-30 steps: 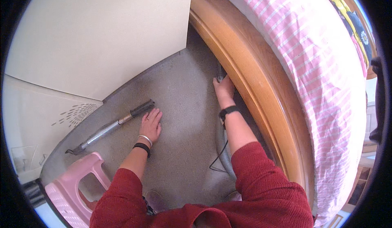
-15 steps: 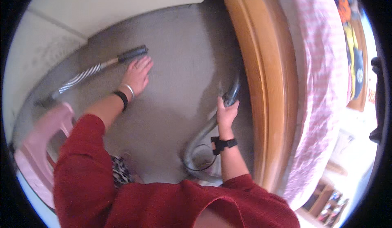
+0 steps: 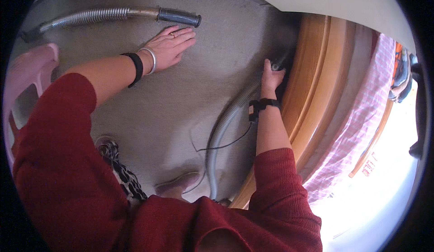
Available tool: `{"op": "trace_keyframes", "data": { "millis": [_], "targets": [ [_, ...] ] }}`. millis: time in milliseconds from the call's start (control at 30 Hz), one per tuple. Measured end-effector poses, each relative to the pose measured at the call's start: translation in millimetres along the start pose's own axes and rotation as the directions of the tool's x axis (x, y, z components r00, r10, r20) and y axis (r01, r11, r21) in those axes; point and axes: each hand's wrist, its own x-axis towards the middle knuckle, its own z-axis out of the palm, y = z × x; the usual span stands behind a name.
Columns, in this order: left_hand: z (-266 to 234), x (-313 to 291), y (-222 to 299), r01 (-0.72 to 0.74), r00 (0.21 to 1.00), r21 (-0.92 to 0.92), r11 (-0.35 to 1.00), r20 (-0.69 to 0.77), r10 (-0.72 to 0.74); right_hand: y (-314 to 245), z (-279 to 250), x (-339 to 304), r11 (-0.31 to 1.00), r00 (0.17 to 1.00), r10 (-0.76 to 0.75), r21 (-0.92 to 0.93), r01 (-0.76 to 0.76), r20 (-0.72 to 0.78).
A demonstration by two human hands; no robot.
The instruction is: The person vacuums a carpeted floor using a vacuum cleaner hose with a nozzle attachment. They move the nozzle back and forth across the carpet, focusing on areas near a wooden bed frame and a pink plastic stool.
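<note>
My right hand (image 3: 272,79) is closed around the dark handle of a vacuum cleaner hose (image 3: 221,125). The handle's far end runs into shadow beside the wooden bed frame (image 3: 312,67), where its tip is hidden. From the hand, the grey ribbed hose curves back over the floor toward my body. My left hand (image 3: 169,49) is stretched flat, palm down and empty, low over the grey floor; whether it touches cannot be made out. Just beyond its fingers lies a bar with a metal coil spring (image 3: 97,16) and dark end grips.
A pink plastic stool or chair (image 3: 31,71) stands at the left. A pink checked cloth (image 3: 357,116) hangs along the bed on the right. A pale panel (image 3: 334,1) borders the far side. A thin black cable (image 3: 226,144) loops from my right wristband, and my shoe (image 3: 181,182) is below.
The view has shifted, and the spring bar now appears higher in it. My right hand has reached farther forward along the bed with the hose handle. My left hand stays flat near the bar.
</note>
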Motion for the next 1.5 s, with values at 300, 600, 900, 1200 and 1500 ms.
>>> {"op": "trace_keyframes", "data": {
  "millis": [300,600,900,1200,1500],
  "targets": [
    [6,-1,-2,0.023,1.0,-0.01,1.0,0.012,-0.023,9,3,-35,0.982,0.992,0.128,0.139,-0.128,0.007],
    [8,-1,-2,0.022,1.0,-0.024,0.999,-0.007,-0.023,-64,30,97,0.979,0.982,-0.18,-0.106,0.174,-0.049],
    [15,-1,-4,0.01,0.999,0.019,1.0,-0.036,-0.009,-7,-9,-11,0.991,0.989,0.125,-0.034,-0.129,-0.084],
    [13,-2,-4,-0.01,0.999,-0.016,1.0,-0.051,0.009,-24,33,65,0.973,0.992,-0.081,0.209,0.099,-0.093],
    [7,-1,-3,0.005,0.999,-0.012,1.0,-0.036,-0.005,-9,20,17,0.976,0.991,-0.122,0.188,0.11,0.052]
  ]
}}
